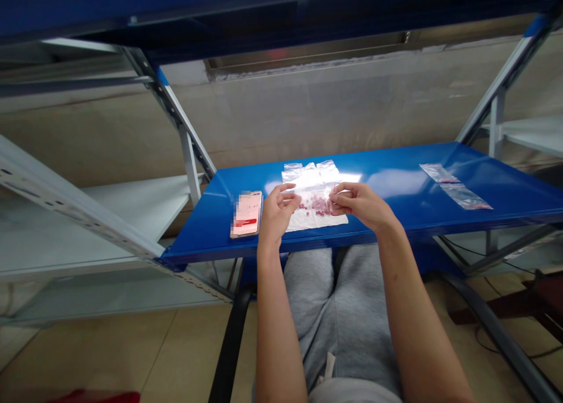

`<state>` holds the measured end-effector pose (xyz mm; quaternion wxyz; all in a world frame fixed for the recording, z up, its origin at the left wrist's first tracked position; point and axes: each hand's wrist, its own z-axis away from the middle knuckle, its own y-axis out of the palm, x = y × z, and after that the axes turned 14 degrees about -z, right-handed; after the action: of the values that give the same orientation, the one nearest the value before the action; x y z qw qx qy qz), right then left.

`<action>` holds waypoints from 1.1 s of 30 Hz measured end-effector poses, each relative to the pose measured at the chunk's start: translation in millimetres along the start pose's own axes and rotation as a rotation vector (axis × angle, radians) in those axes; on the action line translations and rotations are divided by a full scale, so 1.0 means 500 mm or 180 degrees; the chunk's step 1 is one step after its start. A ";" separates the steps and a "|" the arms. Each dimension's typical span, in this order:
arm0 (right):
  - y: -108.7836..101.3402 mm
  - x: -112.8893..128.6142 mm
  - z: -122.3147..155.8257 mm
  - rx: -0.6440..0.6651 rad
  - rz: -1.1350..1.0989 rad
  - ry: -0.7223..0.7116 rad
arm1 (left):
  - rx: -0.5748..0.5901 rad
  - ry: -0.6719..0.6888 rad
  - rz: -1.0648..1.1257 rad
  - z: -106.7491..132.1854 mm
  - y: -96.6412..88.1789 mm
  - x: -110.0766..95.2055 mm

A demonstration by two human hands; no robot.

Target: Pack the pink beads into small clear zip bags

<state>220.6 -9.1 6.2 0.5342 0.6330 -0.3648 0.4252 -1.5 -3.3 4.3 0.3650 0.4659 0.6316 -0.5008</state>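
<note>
A small clear plastic bag (313, 187) is held up just above the blue shelf (396, 186). My left hand (278, 208) pinches its left edge and my right hand (358, 203) pinches its right edge. Below the bag, small pink beads (317, 205) lie on a white sheet (308, 218). More clear bags (310, 169) lie behind the sheet.
A phone (247, 213) lies face up on the shelf left of my left hand. Two clear bags (455, 186) lie at the shelf's right end. Grey metal shelving posts (189, 156) stand on both sides. My grey-trousered legs (338, 309) are under the shelf.
</note>
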 end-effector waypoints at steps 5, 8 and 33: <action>0.021 0.000 0.000 0.0219 -0.0217 -0.0056 | -0.0218 0.0071 0.0150 0.002 -0.002 -0.010; 0.034 0.007 0.005 0.0360 -0.0250 -0.0190 | -0.0245 0.0195 0.0188 0.003 0.001 -0.018; 0.062 0.061 0.038 0.0288 0.0143 -0.0665 | -0.0209 0.1519 -0.0678 0.025 0.050 -0.078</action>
<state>206.2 -32.9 44.9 0.4546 0.6890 -0.4131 0.3848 34.2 -22.8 30.4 0.1659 0.4895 0.7612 -0.3916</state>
